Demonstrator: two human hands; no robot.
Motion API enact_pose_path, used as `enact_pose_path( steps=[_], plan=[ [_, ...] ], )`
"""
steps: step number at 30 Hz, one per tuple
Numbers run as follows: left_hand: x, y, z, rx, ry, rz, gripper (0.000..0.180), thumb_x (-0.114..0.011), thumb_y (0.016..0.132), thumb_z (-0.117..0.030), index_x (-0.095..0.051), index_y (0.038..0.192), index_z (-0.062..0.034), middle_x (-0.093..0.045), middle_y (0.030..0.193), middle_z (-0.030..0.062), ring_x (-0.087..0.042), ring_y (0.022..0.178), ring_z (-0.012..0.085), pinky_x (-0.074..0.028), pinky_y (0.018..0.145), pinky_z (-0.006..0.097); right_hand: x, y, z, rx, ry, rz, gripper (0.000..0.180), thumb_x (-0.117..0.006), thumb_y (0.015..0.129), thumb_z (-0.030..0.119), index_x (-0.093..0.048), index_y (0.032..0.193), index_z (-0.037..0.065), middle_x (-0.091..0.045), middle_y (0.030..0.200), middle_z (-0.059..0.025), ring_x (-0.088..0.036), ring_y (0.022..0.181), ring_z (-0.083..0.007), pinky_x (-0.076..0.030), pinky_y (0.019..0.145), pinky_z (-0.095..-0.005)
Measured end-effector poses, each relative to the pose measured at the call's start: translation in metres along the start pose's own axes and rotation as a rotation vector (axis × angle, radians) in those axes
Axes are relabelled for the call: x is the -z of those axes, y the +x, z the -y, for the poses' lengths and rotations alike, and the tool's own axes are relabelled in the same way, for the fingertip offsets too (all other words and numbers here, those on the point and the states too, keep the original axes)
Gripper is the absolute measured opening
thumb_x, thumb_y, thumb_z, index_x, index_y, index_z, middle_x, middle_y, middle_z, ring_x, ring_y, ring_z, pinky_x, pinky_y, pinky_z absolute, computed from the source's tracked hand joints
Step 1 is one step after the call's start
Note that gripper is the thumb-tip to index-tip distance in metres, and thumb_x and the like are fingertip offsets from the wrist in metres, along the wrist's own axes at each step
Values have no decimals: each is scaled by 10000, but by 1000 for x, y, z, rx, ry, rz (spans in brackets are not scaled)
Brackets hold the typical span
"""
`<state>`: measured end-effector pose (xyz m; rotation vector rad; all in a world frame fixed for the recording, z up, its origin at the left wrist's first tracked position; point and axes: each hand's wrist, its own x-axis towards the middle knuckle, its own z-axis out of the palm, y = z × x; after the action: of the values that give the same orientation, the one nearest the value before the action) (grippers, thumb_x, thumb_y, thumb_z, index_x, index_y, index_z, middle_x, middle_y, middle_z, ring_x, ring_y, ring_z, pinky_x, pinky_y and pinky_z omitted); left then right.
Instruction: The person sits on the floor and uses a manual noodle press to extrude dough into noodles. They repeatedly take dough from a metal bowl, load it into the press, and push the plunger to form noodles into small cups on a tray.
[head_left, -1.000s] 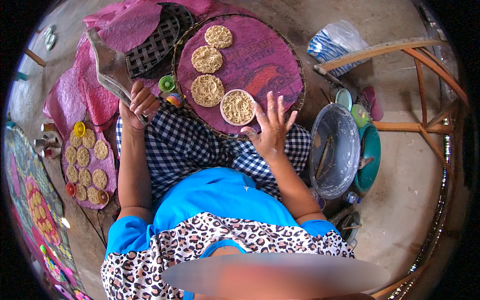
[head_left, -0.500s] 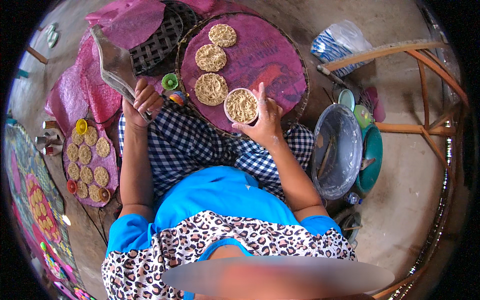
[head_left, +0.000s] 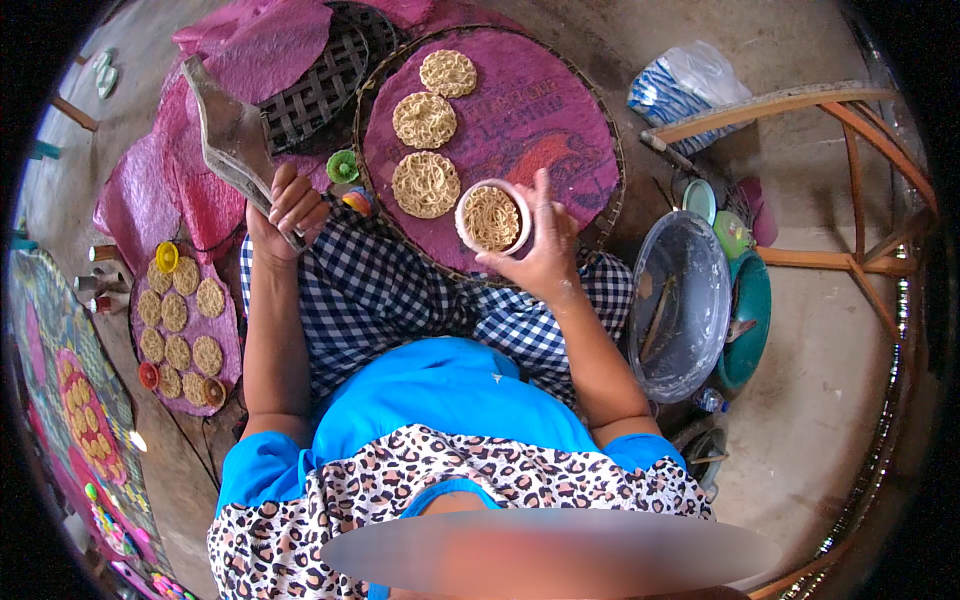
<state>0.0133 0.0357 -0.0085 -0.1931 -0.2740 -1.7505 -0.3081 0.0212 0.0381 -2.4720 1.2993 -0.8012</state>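
My right hand (head_left: 545, 240) has its fingers round a pale ring-shaped mould (head_left: 463, 222) over the near right part of a round tray lined with magenta cloth (head_left: 500, 120). Inside the mould's rim shows a round of curly noodles (head_left: 493, 219), and part of the inner wall is visible above it. Three noodle rounds (head_left: 426, 184) lie in a row on the cloth to the left. My left hand (head_left: 284, 215) is closed round the narrow end of a long, worn, flat grey tool (head_left: 232, 135), which points up and left; its exact kind is unclear.
At left, several smaller noodle rounds (head_left: 174, 312) lie on a pink cloth (head_left: 203, 262). A grey basin (head_left: 680, 300) and a green basin (head_left: 757, 330) stand at right, near a wooden frame (head_left: 770, 113) and a plastic bag (head_left: 690, 85). A black woven tray (head_left: 310, 95) lies behind.
The mould in my right hand has risen and tilted slightly, so the noodles sit deeper within its rim. My left hand keeps its grip on the grey tool. The whole view shifts slightly.
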Motion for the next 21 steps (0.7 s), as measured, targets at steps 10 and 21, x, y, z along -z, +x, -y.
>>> enact_pose_path(
  steps=[10, 21],
  plan=[
    [5, 0, -1, 6, 52, -23, 254, -368, 895, -222, -404, 671, -106, -428, 475, -13, -404, 367, 88, -362, 441, 256, 33, -1, -46, -156, -270, 50, 1132, -791, 515, 369, -121, 1356, 16, -523, 1147, -171, -497, 1041, -318, -335, 861, -460],
    [-9, 21, 74, 567, 101, 338, 531, -334, 821, -567, -461, 680, -71, -371, 490, 6, -324, 365, 118, -237, 322, 251, 42, 8, -30, -322, 652, -238, 755, -665, 727, 344, -316, 1287, -24, -492, 1194, -190, -507, 1047, -251, -379, 915, -384]
  ],
)
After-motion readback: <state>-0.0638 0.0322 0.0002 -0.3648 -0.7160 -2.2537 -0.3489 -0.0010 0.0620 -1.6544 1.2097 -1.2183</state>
